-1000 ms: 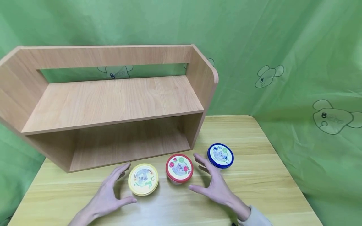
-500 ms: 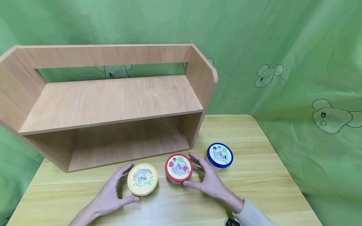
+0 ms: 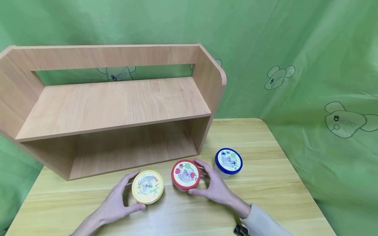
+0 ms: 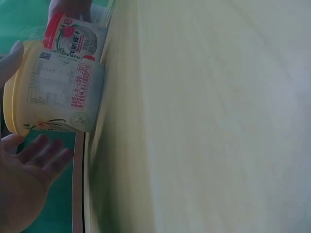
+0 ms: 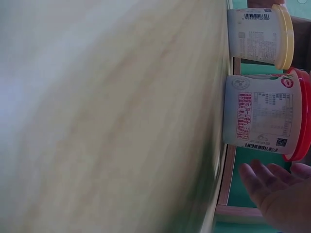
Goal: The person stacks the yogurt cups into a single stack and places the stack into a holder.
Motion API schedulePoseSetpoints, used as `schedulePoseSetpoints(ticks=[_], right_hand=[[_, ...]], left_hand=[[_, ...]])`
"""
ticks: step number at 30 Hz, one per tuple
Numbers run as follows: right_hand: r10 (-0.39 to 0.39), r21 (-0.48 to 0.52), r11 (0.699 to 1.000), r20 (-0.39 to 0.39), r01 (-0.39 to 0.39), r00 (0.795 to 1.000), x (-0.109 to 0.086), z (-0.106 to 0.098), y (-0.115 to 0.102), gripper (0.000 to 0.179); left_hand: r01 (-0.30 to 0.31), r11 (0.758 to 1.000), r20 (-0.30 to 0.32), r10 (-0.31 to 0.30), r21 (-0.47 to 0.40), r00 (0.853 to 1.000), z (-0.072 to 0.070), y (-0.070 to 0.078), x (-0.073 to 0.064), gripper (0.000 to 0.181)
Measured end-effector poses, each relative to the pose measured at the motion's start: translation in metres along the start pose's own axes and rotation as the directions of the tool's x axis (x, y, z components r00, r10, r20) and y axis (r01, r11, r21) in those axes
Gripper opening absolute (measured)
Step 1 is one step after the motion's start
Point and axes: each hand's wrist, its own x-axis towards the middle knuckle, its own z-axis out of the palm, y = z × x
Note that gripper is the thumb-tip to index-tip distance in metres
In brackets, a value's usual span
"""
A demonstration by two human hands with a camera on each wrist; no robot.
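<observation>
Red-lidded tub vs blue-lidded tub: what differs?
Lid print: the red-lidded tub shows red berries, the blue-lidded tub blue ones. The palm of the right hand faces the red-lidded tub, its back the blue-lidded tub. Both stand upright on the table.

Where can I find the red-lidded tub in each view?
Head: red-lidded tub low, near the middle.
Left wrist: red-lidded tub at upper left.
Right wrist: red-lidded tub at the right edge, about mid-height.
Shared landmark: the yellow-lidded tub, beside it in all three.
</observation>
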Motion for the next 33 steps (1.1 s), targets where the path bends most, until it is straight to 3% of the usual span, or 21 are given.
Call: schedulePoseSetpoints(ticks=[15, 33], right_hand=[[0.072, -0.047, 0.996, 0.022, -0.071, 0.997, 0.0044, 0.0015, 0.0014, 0.105], [0.071, -0.052, 0.996, 0.037, -0.069, 0.997, 0.0090, 0.0000, -0.0002, 0.104]], left_hand=[[-0.001, 1.000, 0.002, 0.001, -0.019, 1.000, 0.0050, -0.0044, 0.0007, 0.100], [-0.001, 0.999, -0.011, 0.000, -0.043, 1.000, 0.0053, -0.0060, 0.0008, 0.098]])
